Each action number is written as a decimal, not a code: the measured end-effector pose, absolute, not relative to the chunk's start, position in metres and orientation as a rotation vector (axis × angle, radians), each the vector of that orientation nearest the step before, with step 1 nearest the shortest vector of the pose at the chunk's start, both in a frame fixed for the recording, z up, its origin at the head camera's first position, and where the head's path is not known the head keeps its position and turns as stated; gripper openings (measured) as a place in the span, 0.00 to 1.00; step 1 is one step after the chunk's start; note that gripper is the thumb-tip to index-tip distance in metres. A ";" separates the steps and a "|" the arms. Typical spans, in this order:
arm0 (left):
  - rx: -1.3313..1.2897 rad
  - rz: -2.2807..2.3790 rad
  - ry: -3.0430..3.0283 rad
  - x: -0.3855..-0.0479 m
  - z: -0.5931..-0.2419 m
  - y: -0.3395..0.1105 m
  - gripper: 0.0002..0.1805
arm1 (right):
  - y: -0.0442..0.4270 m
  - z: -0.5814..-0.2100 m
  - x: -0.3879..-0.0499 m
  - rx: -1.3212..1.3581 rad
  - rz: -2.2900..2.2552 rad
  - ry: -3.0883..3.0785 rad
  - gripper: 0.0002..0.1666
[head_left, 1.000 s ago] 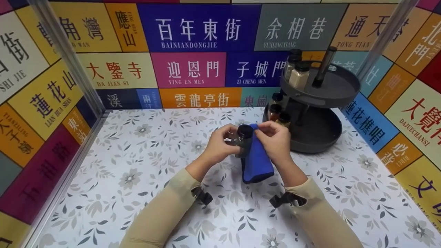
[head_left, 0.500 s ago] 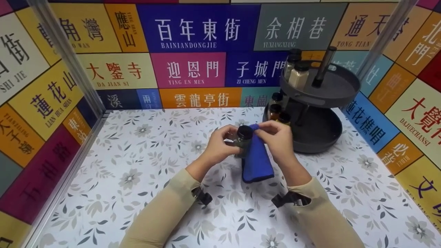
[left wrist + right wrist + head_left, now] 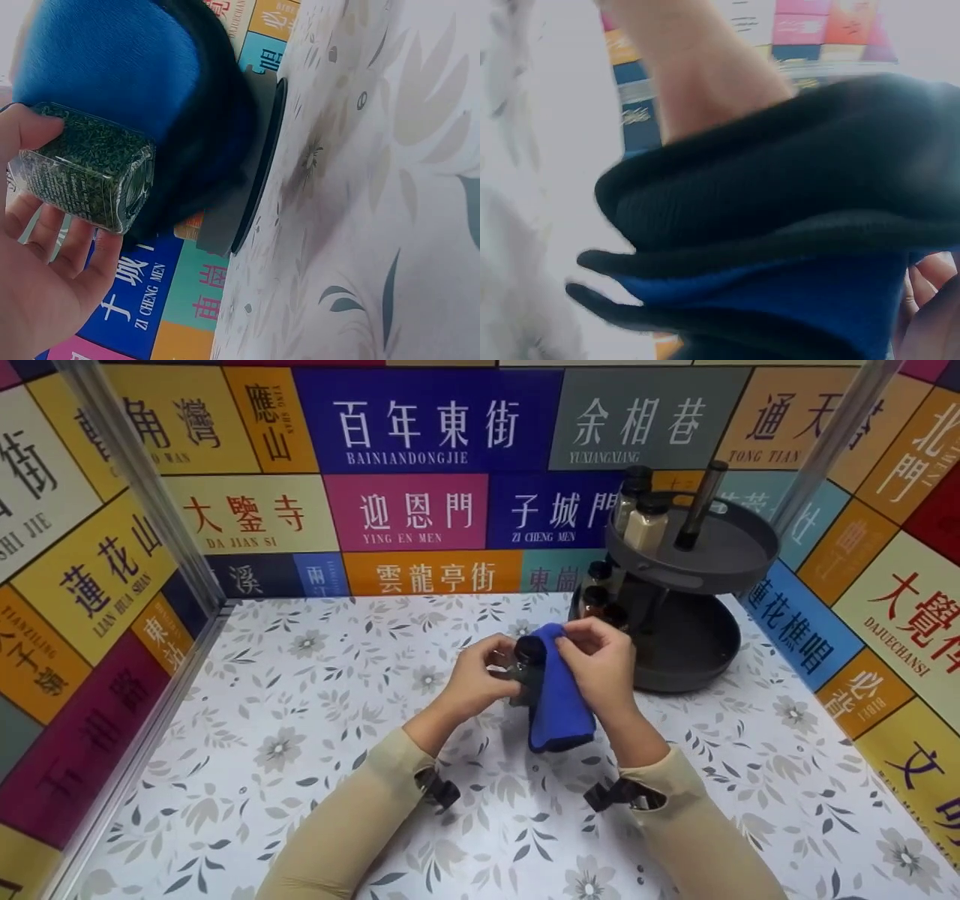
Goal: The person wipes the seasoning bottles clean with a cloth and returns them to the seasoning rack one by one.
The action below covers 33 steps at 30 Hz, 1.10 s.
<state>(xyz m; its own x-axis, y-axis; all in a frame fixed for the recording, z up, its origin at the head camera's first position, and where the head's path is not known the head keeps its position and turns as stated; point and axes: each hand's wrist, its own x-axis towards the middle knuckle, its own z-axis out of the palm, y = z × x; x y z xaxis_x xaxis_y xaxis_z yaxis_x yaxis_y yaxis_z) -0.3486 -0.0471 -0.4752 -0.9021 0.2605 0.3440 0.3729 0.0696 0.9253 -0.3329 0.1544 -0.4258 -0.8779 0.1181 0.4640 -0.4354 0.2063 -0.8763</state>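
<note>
A clear spice jar (image 3: 528,682) of dried green herbs, with a black lid, is held above the table in my left hand (image 3: 480,679). In the left wrist view the thumb and fingers grip the jar (image 3: 90,169) from opposite sides. My right hand (image 3: 606,664) pinches the top of a folded blue cloth (image 3: 562,701) with dark edging, close to the jar's lid. The cloth hangs down along the jar's right side. Its layered folds (image 3: 780,195) fill much of the right wrist view, where the right fingers are mostly hidden.
A dark grey two-tier rack (image 3: 686,679) stands at the back right. Two jars, one a pale-filled jar (image 3: 645,529), stand on its upper tier. Several small jars (image 3: 596,600) sit on its lower tier. The flower-patterned table (image 3: 315,780) is bordered by sign-printed walls.
The cloth's top has spread wider and slightly higher beside the lid, and my right fingers have shifted with it. The jar leans slightly differently; my left hand stays nearly in place.
</note>
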 end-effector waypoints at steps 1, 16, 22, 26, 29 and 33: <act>-0.659 -1.978 -2.225 -0.349 -0.475 -0.048 0.25 | 0.153 -0.431 -0.336 0.288 1.676 -2.085 0.07; -0.683 -1.988 -2.208 -0.355 -0.471 -0.052 0.27 | 0.152 -0.432 -0.338 0.297 1.638 -2.148 0.07; -0.679 -2.006 -2.195 -0.353 -0.472 -0.051 0.26 | 0.152 -0.417 -0.327 0.282 1.955 -1.882 0.08; -0.678 -2.001 -2.192 -0.352 -0.471 -0.050 0.26 | 0.150 -0.419 -0.327 0.284 1.954 -1.830 0.08; -0.666 -2.009 -2.174 -0.351 -0.468 -0.050 0.25 | 0.147 -0.430 -0.332 0.282 1.838 -1.910 0.07; -0.640 -2.042 -2.125 -0.349 -0.465 -0.053 0.25 | 0.143 -0.451 -0.344 0.275 1.758 -2.085 0.07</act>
<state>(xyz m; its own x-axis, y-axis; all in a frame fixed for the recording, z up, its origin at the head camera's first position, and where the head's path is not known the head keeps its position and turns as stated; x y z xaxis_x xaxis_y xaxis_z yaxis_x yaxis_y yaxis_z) -0.3493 -0.0533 -0.4655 -0.9023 0.2132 0.3747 0.3829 -0.0031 0.9238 -0.3444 0.1433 -0.4509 -0.9016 0.1032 0.4202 -0.3967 0.1902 -0.8980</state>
